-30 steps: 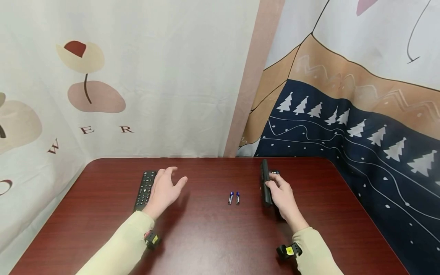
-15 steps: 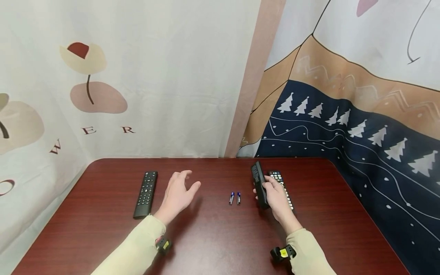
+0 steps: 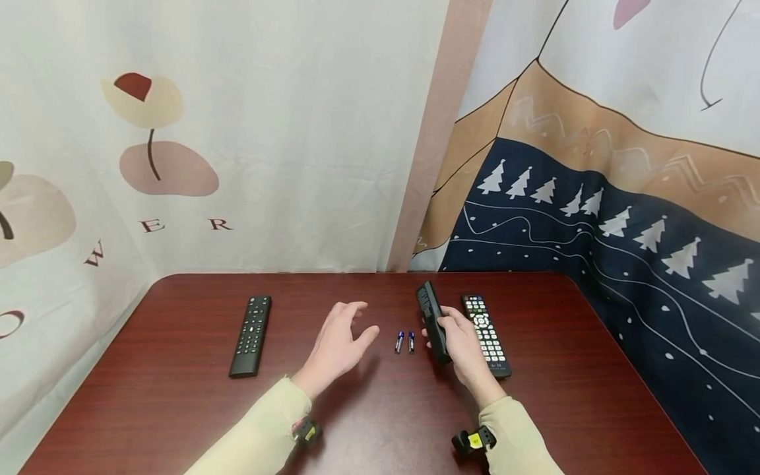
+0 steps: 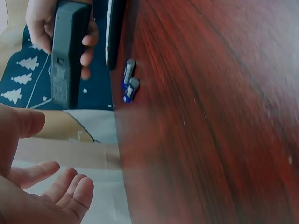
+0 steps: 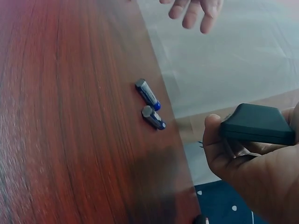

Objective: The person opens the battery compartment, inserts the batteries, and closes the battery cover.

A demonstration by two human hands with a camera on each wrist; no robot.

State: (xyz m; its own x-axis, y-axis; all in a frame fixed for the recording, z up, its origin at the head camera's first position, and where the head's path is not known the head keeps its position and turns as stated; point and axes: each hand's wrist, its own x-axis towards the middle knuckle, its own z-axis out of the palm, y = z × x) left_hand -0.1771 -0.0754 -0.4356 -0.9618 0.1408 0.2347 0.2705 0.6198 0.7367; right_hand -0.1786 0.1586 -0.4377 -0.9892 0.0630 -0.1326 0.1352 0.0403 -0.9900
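My right hand [image 3: 466, 346] grips a black remote control [image 3: 432, 320] above the table, tilted so that its back, with the battery cover, faces left. In the left wrist view the back of this remote [image 4: 65, 56] shows plainly, with fingers curled round its edge. My left hand [image 3: 338, 343] hovers over the table with its fingers spread and nothing in them. Two small blue-and-silver batteries, the left battery [image 3: 399, 342] and the right battery [image 3: 411, 342], lie side by side on the table between the hands.
A second black remote [image 3: 251, 336] lies buttons up at the left of the dark red table [image 3: 178, 382]. Another remote [image 3: 488, 336] with white buttons lies right of the batteries, partly behind my right hand. Printed curtains [image 3: 297, 165] hang along the table's back edge.
My right hand has carried the remote leftward and turned its back more into view, uncovering the white-buttoned remote. My left hand has moved right, away from the left remote toward the batteries.
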